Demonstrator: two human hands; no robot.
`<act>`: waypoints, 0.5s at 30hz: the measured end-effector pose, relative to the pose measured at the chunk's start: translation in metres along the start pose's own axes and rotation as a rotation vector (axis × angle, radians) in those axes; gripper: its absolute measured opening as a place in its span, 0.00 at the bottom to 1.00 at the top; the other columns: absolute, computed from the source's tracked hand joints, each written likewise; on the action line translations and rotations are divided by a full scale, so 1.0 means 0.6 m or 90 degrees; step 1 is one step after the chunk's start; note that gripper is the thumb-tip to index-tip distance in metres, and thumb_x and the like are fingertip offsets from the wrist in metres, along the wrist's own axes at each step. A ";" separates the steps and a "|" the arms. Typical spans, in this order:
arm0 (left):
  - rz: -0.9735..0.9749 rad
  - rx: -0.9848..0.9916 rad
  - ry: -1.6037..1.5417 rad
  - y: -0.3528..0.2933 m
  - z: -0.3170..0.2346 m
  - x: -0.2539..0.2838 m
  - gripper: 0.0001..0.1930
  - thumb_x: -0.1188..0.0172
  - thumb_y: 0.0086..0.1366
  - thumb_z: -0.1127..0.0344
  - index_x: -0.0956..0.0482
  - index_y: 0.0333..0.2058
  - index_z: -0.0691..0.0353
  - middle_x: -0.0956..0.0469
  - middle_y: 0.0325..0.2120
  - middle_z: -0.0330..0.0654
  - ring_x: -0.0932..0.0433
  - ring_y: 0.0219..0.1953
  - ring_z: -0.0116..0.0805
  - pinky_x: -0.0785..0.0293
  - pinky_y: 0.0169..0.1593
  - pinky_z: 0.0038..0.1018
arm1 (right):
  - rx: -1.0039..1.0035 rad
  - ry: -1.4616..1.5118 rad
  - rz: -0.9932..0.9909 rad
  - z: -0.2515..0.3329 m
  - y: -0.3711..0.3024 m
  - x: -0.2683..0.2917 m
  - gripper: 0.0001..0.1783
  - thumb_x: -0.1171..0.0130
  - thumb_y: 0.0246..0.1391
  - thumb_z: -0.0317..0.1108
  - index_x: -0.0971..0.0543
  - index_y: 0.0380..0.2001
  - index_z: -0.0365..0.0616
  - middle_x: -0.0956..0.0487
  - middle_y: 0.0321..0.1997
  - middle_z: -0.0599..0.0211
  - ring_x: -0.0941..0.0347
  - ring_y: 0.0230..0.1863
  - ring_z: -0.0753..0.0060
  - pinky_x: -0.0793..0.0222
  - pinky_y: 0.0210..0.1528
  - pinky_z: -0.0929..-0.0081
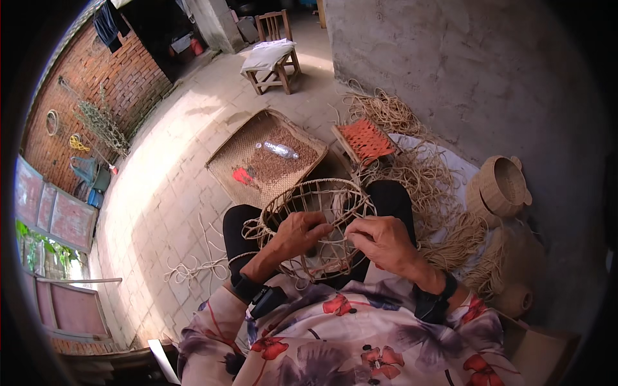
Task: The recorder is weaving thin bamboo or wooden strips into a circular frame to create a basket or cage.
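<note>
An openwork basket point(312, 184) of tan twisted cord, with a round rim and wide gaps, rests between my knees. My left hand point(298, 233) curls over its near side, fingers bent around the cords and thumb pointing toward my right hand. Just across from it, my right hand point(381, 240) is closed in a pinch at the basket's right side, on what looks like a thin strand of cord. The fingertips of both hands are close but apart. Loose cord ends point(199, 265) trail onto the floor at the left.
Ahead lies a square woven tray point(225, 151) with brown grains, a clear plastic bottle point(281, 150) and a red item point(243, 175). An orange-topped stool point(365, 139) and heaped cord point(428, 177) are at right, beside finished round baskets point(499, 186). A cushioned chair point(270, 55) stands farther back.
</note>
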State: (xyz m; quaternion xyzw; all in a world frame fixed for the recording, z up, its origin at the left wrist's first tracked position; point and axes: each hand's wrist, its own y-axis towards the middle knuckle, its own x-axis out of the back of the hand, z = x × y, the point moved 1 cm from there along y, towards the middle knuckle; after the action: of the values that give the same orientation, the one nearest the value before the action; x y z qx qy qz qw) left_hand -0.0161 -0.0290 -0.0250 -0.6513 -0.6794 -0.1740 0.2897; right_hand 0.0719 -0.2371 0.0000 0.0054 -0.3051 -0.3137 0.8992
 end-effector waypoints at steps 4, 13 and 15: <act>0.003 0.006 0.005 0.000 0.000 0.001 0.16 0.41 0.62 0.54 0.20 0.30 0.63 0.25 0.20 0.50 0.23 0.26 0.49 0.29 0.32 0.38 | 0.170 -0.235 -0.003 0.032 0.011 0.020 0.04 0.40 0.51 0.32 0.22 0.29 0.44 0.29 0.31 0.64 0.31 0.36 0.61 0.41 0.41 0.62; -0.078 -0.015 -0.081 0.009 0.002 -0.008 0.12 0.39 0.60 0.59 0.20 0.34 0.64 0.22 0.23 0.43 0.22 0.26 0.35 0.27 0.34 0.32 | 0.026 0.175 0.168 0.009 0.107 -0.002 0.04 0.47 0.52 0.26 0.29 0.32 0.38 0.24 0.26 0.62 0.25 0.28 0.71 0.32 0.29 0.71; -0.046 0.020 -0.081 0.005 -0.003 -0.003 0.12 0.39 0.59 0.60 0.20 0.34 0.64 0.21 0.23 0.42 0.22 0.26 0.30 0.27 0.33 0.30 | -0.080 0.335 0.232 -0.015 0.129 -0.012 0.03 0.48 0.54 0.25 0.29 0.33 0.40 0.25 0.25 0.68 0.28 0.27 0.78 0.35 0.28 0.78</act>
State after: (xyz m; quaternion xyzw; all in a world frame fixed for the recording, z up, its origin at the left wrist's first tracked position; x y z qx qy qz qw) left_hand -0.0126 -0.0311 -0.0251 -0.6317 -0.7220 -0.1316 0.2498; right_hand 0.1159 -0.1723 0.0044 -0.0237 -0.0381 -0.1534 0.9871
